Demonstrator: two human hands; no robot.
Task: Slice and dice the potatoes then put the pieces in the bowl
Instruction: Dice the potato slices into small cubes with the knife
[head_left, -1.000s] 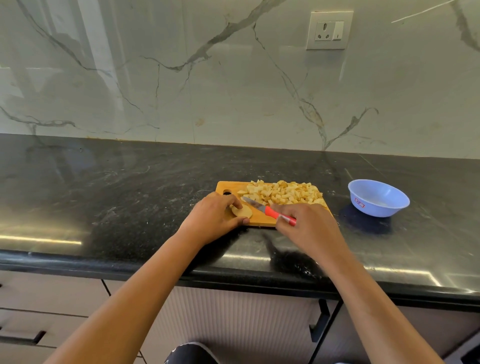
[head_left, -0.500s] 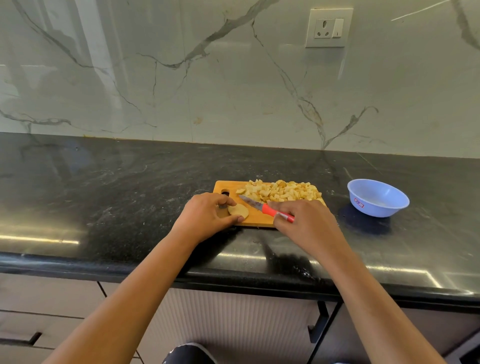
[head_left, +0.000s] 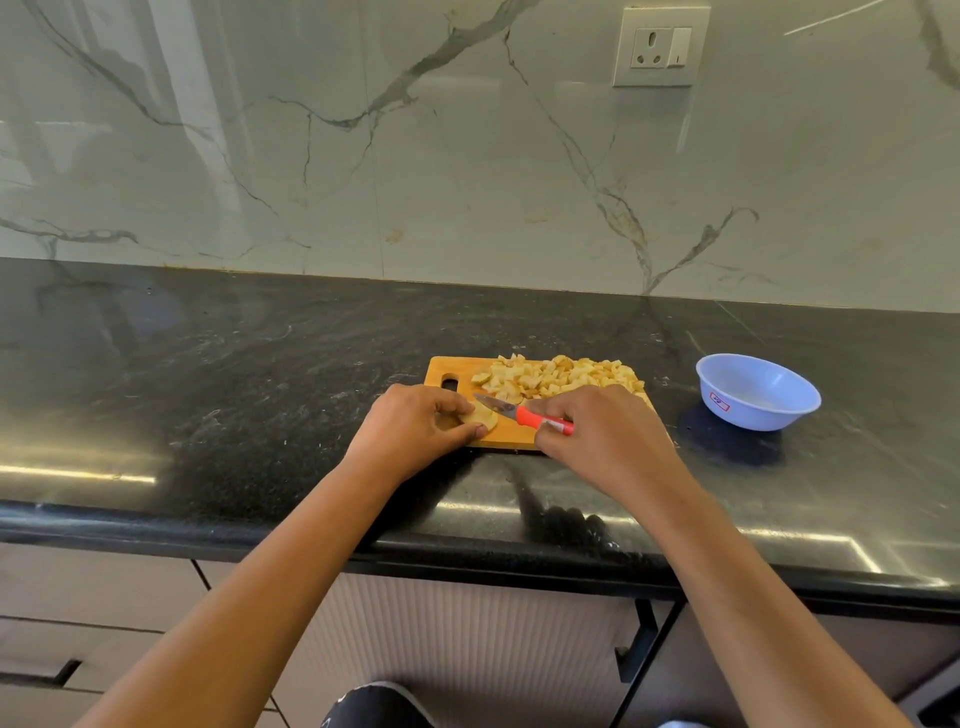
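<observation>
A wooden cutting board (head_left: 506, 439) lies on the black counter, with a heap of diced potato (head_left: 558, 376) along its far side. At the board's near left corner my left hand (head_left: 415, 428) pinches a round potato slice (head_left: 483, 414) between thumb and fingers. My right hand (head_left: 605, 439) grips the red handle of a small knife (head_left: 543, 420); its blade points left and rests on the slice. A light blue bowl (head_left: 757, 391) stands to the right of the board and looks empty.
The black stone counter (head_left: 234, 395) stretches wide to the left of the board. A marble backsplash with a wall socket (head_left: 660, 47) rises behind. Drawers and cabinet fronts (head_left: 467, 649) sit below the counter edge.
Both hands and the knife stay at the board's near left corner with only slight shifts; the blade now rests on the slice held by the left hand.
</observation>
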